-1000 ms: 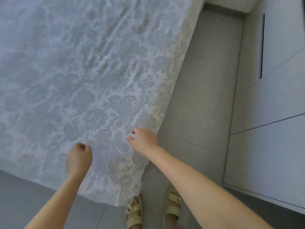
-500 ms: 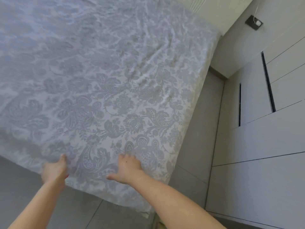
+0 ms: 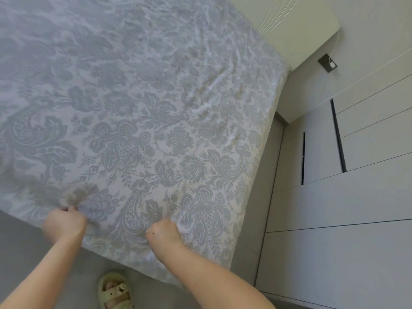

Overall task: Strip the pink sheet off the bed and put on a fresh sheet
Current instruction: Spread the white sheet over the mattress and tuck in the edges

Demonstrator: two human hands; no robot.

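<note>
A pale grey sheet with a floral paisley pattern (image 3: 138, 121) covers the whole bed and hangs over its near edge and right side. Wrinkles run across it toward the far right corner. My left hand (image 3: 63, 223) grips a bunch of the sheet at the near edge, where the cloth puckers around the fingers. A little to the right, my right hand (image 3: 165, 231) is curled into the sheet at the same edge. No pink sheet is in view.
A narrow strip of grey floor (image 3: 252, 219) runs between the bed and a white wardrobe (image 3: 334, 219) on the right. A cream headboard (image 3: 296, 25) stands at the far end, with a wall socket (image 3: 327, 63) beside it. My sandalled foot (image 3: 114, 291) is on the floor.
My hands slid back from lying flat on the sheet to its near edge, and both have closed on the cloth. My view tilted up toward the headboard.
</note>
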